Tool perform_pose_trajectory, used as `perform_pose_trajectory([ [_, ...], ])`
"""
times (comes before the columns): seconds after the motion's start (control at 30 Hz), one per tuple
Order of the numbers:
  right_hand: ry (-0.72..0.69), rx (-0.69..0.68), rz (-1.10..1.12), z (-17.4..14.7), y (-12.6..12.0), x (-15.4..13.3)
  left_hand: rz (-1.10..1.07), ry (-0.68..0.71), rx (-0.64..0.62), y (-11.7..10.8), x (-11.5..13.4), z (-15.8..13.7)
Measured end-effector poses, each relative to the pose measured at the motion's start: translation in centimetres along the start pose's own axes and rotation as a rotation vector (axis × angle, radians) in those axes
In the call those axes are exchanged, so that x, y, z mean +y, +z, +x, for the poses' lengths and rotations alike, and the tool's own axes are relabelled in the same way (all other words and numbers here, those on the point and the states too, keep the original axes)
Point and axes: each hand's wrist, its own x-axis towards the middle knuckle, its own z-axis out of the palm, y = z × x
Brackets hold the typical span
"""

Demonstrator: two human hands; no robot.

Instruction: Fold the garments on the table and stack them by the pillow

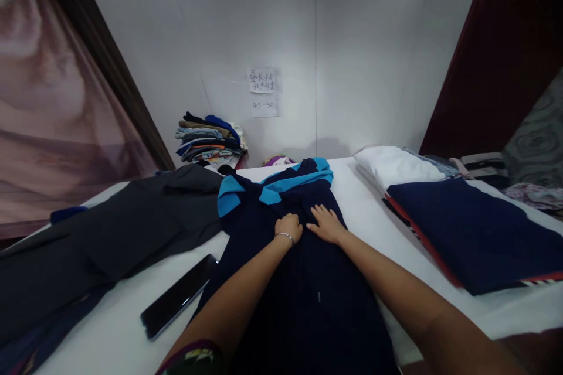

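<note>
A dark navy jacket [303,304] with bright blue parts lies on the white table, its top end away from me. The blue parts are bunched across its far end. My left hand [289,228], with a bracelet at the wrist, is closed on the cloth near the middle; its fingertips are hidden. Beside it, my right hand [326,224] rests flat on the jacket, fingers spread. A black phone [180,296] lies left of the jacket, next to my left forearm.
Dark grey clothes [109,234] spread over the table's left side. A stack of folded clothes [209,140] stands at the back left. On the right lies a pile topped by a folded navy garment [475,228], with white cloth [396,163] behind it. The wall [369,58] bears paper notes [265,91].
</note>
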Motion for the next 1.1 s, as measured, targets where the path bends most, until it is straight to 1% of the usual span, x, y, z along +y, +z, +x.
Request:
perform_pose_trajectory([
  [0.07,0.021,-0.061,-0.022,0.4,1.2,0.2,0.017,-0.002,0.025,-0.7,-0.7,0.4],
  [0.13,0.019,-0.053,-0.031,0.4,2.1,0.4,0.043,0.004,0.087,-1.6,-1.5,1.1],
  [0.27,0.013,-0.041,-0.037,0.1,2.3,0.6,0.135,0.032,0.277,-3.6,-3.5,3.7],
  [0.33,0.015,-0.046,-0.043,0.1,2.2,0.6,0.191,0.023,0.332,-4.4,-4.6,5.3],
  [0.47,0.004,-0.045,-0.04,0.1,2.1,0.6,0.317,-0.005,0.359,-5.2,-6.5,8.5],
  [0.57,-0.001,-0.041,-0.042,0.1,2.1,0.5,0.336,0.016,0.303,-5.2,-6.8,10.5],
  [0.63,-0.006,-0.032,-0.045,0.0,2.1,0.5,0.27,0.061,0.232,-4.8,-6.3,11.9],
  [0.73,-0.014,-0.015,-0.052,-0.1,2.2,0.4,0.148,0.097,0.14,-3.7,-4.5,13.9],
  [0.93,-0.002,-0.016,-0.04,0.0,2.2,0.3,0.007,0.084,0.072,-1.3,-0.4,17.7],
  [1.1,-0.004,-0.009,-0.023,-0.1,2.1,0.2,-0.065,0.082,0.039,-0.2,1.6,20.4],
])
